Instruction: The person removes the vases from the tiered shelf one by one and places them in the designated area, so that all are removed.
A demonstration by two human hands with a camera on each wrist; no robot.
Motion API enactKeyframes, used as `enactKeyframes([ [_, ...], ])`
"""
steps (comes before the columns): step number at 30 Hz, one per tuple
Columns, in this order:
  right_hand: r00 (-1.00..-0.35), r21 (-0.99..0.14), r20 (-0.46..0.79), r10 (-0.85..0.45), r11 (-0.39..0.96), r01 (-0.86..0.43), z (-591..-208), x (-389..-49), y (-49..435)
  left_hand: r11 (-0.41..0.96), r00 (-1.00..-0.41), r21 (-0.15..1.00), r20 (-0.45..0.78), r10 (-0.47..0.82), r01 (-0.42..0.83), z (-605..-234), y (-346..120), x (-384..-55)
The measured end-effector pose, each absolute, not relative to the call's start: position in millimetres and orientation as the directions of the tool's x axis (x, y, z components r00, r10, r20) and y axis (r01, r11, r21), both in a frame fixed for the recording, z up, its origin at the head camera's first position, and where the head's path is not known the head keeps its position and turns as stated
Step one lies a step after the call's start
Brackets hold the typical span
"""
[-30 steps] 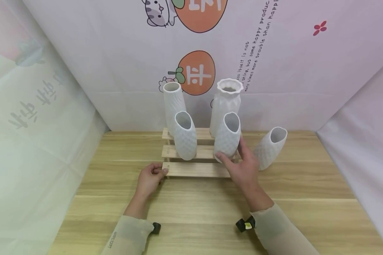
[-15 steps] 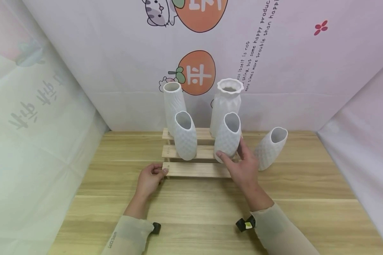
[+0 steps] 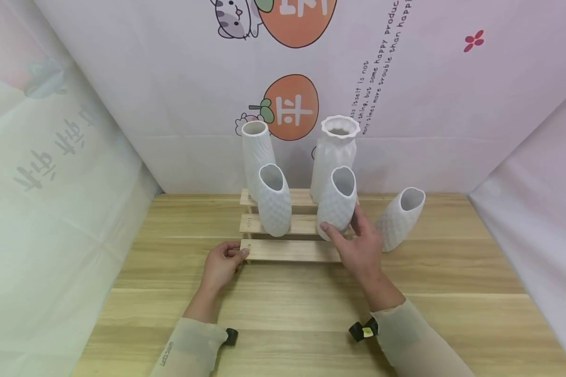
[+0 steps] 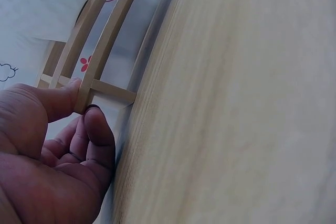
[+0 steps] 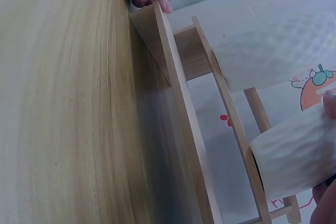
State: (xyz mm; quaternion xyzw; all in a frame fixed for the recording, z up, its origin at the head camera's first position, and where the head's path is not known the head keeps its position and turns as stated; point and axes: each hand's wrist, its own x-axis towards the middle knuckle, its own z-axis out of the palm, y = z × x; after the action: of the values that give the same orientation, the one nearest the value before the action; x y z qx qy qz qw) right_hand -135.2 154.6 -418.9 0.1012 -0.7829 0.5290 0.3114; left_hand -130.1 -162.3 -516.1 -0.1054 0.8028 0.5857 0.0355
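A three-step wooden rack [image 3: 292, 251] stands on the table, and my left hand [image 3: 221, 265] pinches the left end of its lowest slat between thumb and fingers, as the left wrist view confirms. My right hand [image 3: 362, 250] grips the lower part of a white textured vase [image 3: 336, 207] with a slanted mouth, which stands on the middle slat at the right. A similar vase [image 3: 274, 207] occupies the left of that slat. Behind them on the top slat are a tall ribbed vase [image 3: 257, 154] and a vase with a scalloped rim [image 3: 335, 157].
Another slanted-mouth vase [image 3: 400, 220] leans rightward on the wooden table [image 3: 283, 319], just right of my right hand. A printed white cloth [image 3: 193, 104] hangs close behind the rack. More pale cloth borders the table on both sides.
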Motion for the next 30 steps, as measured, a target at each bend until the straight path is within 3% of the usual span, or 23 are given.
enactKeyframes([
  [30,-0.739,-0.738,0.647,0.19,0.399,-0.544,-425.5,-130.4,158.5,0.294,-0.979,0.936,-0.163,-0.122,-0.193,-512.7,-160.5,-127.1],
])
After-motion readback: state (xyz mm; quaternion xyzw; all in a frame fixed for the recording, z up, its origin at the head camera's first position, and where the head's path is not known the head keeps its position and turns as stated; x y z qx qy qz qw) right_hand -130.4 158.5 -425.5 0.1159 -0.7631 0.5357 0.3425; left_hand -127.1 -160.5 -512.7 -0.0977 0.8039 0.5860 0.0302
